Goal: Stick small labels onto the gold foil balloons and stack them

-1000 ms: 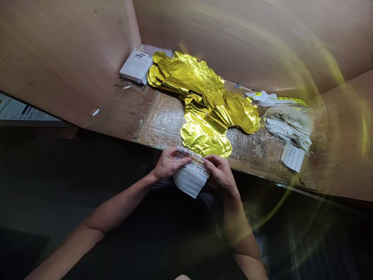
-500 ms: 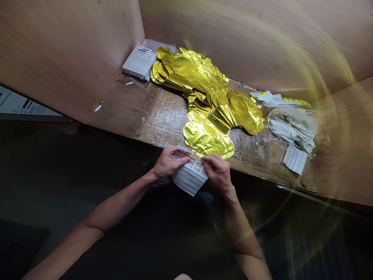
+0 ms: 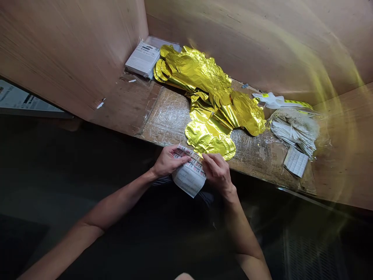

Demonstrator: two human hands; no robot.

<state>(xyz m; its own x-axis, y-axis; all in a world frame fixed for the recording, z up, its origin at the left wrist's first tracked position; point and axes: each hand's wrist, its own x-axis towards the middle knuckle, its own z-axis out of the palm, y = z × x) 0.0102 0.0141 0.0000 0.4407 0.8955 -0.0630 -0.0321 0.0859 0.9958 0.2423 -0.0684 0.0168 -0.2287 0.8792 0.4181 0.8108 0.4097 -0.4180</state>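
Both of my hands hold a white sticker sheet (image 3: 189, 175) with rows of small red and black labels, just in front of the bench's near edge. My left hand (image 3: 166, 161) grips the sheet's left end, fingers curled over the top rows. My right hand (image 3: 216, 171) pinches at the sheet's upper right part, thumb and fingertips pressed together on a label row. Just beyond the sheet lies a heap of flat gold foil balloons (image 3: 208, 99) on the bench.
The wooden bench (image 3: 128, 109) is boxed in by plywood walls at left and back. A stack of printed packets (image 3: 143, 59) sits in the far left corner. A bag of white sticks (image 3: 294, 132), a small white sheet (image 3: 295, 161) and a white-yellow wrapper (image 3: 279, 102) lie at right.
My right hand's fingers have crept slightly left along the label row. The sheet stays held in both hands; the view has shifted a little.
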